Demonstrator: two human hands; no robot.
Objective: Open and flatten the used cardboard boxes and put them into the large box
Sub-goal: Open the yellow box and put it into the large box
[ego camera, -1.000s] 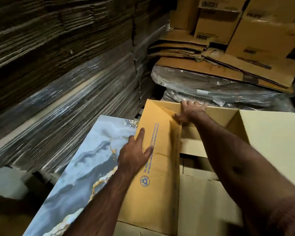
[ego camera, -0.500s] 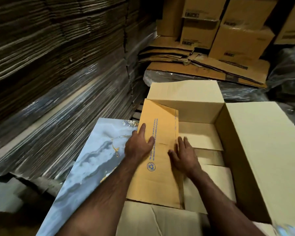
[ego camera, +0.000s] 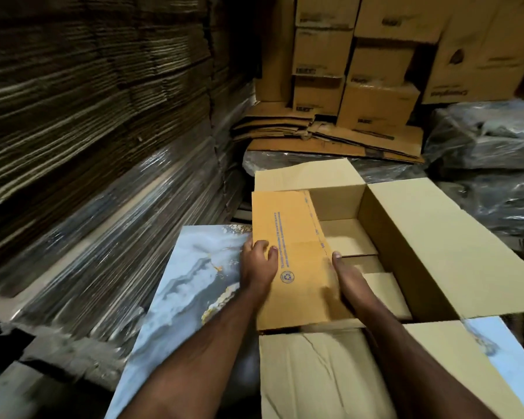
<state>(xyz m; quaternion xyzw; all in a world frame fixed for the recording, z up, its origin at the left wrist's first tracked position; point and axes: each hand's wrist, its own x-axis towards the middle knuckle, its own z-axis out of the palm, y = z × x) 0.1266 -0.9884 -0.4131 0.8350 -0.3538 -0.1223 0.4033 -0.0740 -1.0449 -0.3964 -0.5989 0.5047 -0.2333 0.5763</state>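
Nearest, the left hand (ego camera: 259, 261) and right hand (ego camera: 345, 275) clasp opposite edges of the flattened box (ego camera: 291, 255), apparently to steady and guide it. It lies at the left side of the large box (ego camera: 430, 252), over pieces already inside. Beyond stand stacked cartons (ego camera: 360, 86).

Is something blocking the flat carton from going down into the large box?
Nothing visible does. Both hands, left and right, already hold the flat carton against the left inner wall of the large box. Below it lie only flattened pieces.
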